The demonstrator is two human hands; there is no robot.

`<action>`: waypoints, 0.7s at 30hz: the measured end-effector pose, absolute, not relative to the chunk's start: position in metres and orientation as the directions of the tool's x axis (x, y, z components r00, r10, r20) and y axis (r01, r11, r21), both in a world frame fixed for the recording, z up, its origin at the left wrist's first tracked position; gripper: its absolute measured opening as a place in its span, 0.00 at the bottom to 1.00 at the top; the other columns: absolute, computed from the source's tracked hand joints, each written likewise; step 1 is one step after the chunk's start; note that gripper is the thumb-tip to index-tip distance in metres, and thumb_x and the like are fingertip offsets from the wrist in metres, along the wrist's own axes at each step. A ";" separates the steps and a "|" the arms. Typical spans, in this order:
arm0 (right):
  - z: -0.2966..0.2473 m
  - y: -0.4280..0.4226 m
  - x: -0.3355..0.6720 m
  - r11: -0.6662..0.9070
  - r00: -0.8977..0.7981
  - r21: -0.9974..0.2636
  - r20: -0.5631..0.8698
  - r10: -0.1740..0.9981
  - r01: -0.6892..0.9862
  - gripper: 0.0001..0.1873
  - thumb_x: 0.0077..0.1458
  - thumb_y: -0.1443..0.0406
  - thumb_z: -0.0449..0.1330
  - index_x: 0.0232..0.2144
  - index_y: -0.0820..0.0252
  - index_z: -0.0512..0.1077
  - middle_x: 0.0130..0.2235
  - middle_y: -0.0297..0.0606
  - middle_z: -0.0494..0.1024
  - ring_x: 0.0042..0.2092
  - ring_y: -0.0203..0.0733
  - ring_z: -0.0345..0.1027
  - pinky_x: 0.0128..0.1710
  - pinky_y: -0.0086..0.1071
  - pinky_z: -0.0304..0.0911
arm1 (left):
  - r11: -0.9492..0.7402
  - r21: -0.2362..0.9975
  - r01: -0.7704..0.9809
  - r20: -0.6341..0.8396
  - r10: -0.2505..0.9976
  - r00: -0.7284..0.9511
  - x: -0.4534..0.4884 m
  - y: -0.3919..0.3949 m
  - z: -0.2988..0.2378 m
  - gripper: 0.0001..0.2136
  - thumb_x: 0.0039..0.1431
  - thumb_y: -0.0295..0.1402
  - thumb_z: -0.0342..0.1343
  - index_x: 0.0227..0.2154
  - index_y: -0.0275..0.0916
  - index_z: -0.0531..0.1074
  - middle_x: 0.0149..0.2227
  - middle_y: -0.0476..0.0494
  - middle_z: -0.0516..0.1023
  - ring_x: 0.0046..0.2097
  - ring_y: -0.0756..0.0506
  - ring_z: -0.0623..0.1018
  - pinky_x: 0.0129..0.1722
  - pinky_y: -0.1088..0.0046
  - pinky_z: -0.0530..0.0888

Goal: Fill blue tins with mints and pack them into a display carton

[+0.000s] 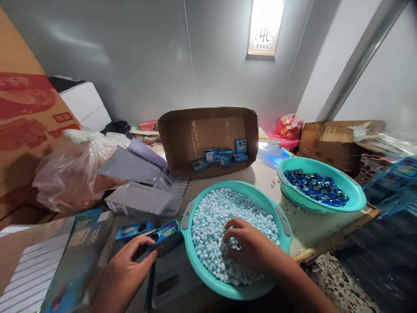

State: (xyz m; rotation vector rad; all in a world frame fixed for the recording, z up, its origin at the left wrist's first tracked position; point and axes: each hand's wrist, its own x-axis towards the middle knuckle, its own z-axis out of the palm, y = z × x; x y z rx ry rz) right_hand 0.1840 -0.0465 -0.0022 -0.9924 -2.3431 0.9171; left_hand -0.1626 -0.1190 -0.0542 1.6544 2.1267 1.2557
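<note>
At the lower left of the frame, a small blue printed box with a dark round opening [135, 230] lies just beyond our left hand [122, 269], whose grip pinches a matching blue box with bright lettering [167, 232]. This held box is tilted, its own dark opening facing up; we cannot see inside. At the centre, a brown cardboard carton [179, 134] contains several blue boxes [223, 161], which we judge done, the two near our hand unfinished. Below it, a turquoise plastic basin [234, 292] brims with small white and pale-blue pellets [208, 221], so much seems left. Our right hand [249, 245] reaches among them, fingers curled; we cannot tell whether its grip has any. At right, another turquoise basin [356, 198] holds shiny blue discs [332, 194].
</note>
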 end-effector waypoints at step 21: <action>-0.005 -0.045 0.188 0.605 -0.661 -0.700 0.253 0.706 0.379 0.10 0.58 0.75 0.58 0.35 0.57 0.75 0.38 0.36 0.76 0.39 0.38 0.71 0.40 0.32 0.66 | -0.006 0.787 0.617 0.570 0.390 -0.723 -0.214 -0.152 -0.083 0.49 0.42 0.31 0.64 0.66 0.34 0.44 0.39 0.45 0.76 0.32 0.50 0.76 0.34 0.71 0.74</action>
